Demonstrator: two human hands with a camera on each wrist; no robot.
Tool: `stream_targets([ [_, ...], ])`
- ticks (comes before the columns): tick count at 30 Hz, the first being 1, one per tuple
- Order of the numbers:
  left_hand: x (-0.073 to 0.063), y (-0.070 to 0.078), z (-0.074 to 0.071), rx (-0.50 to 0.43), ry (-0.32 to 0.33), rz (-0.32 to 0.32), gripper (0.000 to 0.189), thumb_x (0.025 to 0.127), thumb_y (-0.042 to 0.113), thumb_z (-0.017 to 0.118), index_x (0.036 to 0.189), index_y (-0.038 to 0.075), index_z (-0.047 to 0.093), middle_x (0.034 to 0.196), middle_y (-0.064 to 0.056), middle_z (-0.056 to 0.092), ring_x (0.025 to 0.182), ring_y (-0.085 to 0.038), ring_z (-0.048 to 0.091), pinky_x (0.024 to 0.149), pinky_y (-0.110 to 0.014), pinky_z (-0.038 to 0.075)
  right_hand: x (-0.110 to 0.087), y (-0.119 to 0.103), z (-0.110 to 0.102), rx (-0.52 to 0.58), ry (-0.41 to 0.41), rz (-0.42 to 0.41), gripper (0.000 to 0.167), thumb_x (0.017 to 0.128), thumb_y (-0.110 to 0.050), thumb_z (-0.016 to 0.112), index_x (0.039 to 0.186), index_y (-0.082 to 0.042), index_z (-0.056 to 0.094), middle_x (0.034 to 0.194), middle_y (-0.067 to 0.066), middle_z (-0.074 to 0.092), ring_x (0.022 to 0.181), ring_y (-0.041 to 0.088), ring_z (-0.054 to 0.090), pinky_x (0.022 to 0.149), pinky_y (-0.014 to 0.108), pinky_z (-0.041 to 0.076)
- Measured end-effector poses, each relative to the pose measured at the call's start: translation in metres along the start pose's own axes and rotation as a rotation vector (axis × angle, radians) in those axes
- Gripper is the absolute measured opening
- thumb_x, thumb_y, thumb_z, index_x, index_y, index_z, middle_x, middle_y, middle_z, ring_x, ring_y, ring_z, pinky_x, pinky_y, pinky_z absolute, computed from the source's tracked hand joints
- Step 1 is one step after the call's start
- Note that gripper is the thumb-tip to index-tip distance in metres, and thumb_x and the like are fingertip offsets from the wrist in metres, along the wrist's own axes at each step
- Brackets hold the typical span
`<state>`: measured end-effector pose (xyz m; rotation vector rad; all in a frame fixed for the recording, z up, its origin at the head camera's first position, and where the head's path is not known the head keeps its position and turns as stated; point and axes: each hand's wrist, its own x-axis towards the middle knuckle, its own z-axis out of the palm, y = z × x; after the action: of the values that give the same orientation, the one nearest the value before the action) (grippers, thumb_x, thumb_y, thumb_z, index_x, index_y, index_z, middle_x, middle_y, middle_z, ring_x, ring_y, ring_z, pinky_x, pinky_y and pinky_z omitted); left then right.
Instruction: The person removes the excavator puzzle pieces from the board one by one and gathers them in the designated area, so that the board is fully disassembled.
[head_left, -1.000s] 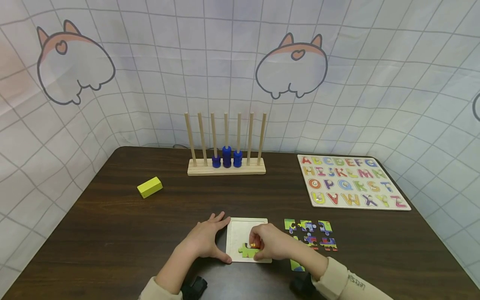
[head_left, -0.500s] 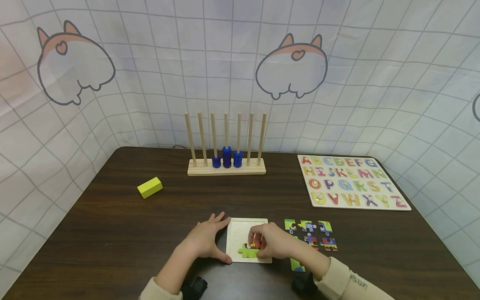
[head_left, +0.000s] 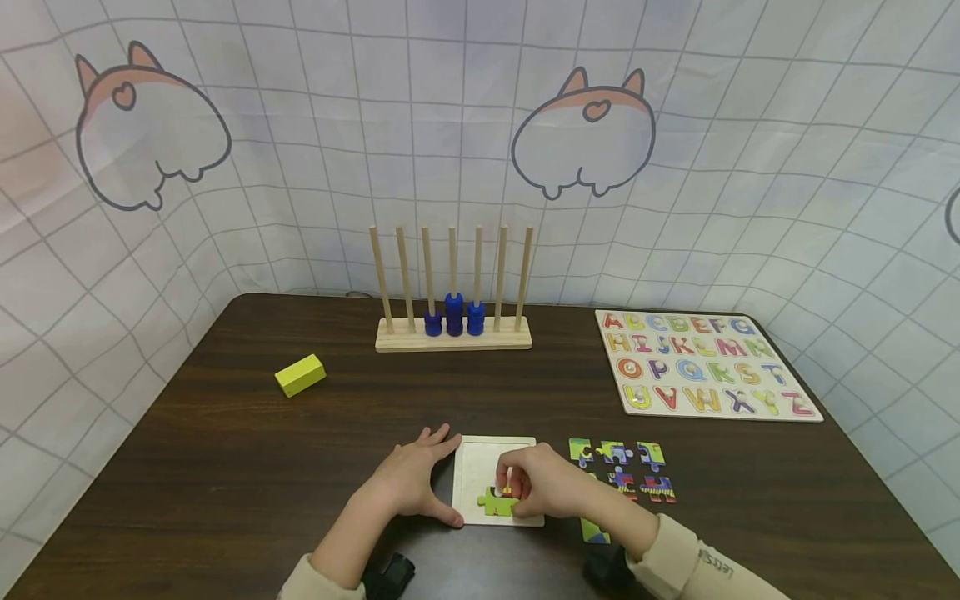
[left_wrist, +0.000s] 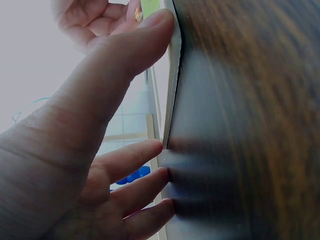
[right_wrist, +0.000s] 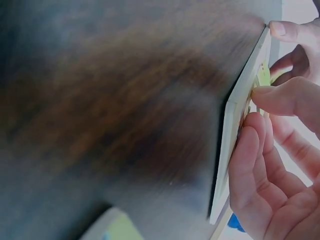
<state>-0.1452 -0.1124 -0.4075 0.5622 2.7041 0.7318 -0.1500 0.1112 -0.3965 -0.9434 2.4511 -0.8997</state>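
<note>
A pale square puzzle tray (head_left: 477,460) lies flat on the dark table. In it, near the front edge, sits a green jigsaw piece (head_left: 492,503) with a bit of red and yellow behind it. My left hand (head_left: 408,475) spreads along the tray's left side, thumb (left_wrist: 159,25) at the near corner and index finger at the far one. Over the tray's front right part, my right hand (head_left: 551,483) pinches a puzzle piece between thumb and curled fingers; they hide most of it. Right of the tray lie several loose jigsaw pieces (head_left: 615,452), some partly behind the right forearm.
An alphabet board (head_left: 705,367) lies at the back right. Toward the back stands a wooden peg rack (head_left: 453,342) with blue rings on three pegs. A yellow block (head_left: 300,375) rests at the left. A printed cloth hangs behind the table (head_left: 247,467).
The right hand's fingers have shifted very slightly over the tray. The left hand, the tray and the loose pieces keep their places.
</note>
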Motion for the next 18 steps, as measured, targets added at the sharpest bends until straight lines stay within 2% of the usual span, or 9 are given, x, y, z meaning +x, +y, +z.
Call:
stream_targets([
  [13, 0.0, 0.0, 0.001, 0.006, -0.002, -0.009, 0.102, 0.053, 0.046, 0.086, 0.138, 0.01, 0.042, 0.145, -0.013, 0.031, 0.132, -0.037, 0.026, 0.096, -0.066, 0.023, -0.006, 0.006, -0.004, 0.046, 0.065, -0.037, 0.024, 0.064, 0.005, 0.072, 0.08, -0.009, 0.06, 0.062, 0.0, 0.054, 0.054, 0.002, 0.048, 0.051, 0.019, 0.044],
  [18, 0.0, 0.001, 0.0, 0.005, -0.005, -0.01, 0.102, 0.053, 0.045, 0.086, 0.138, 0.01, 0.042, 0.145, -0.014, 0.031, 0.132, -0.037, 0.025, 0.096, -0.066, 0.023, -0.014, 0.01, -0.009, 0.067, 0.075, -0.022, 0.022, 0.067, 0.002, 0.071, 0.082, -0.009, 0.061, 0.064, -0.001, 0.054, 0.055, 0.003, 0.048, 0.052, 0.02, 0.046],
])
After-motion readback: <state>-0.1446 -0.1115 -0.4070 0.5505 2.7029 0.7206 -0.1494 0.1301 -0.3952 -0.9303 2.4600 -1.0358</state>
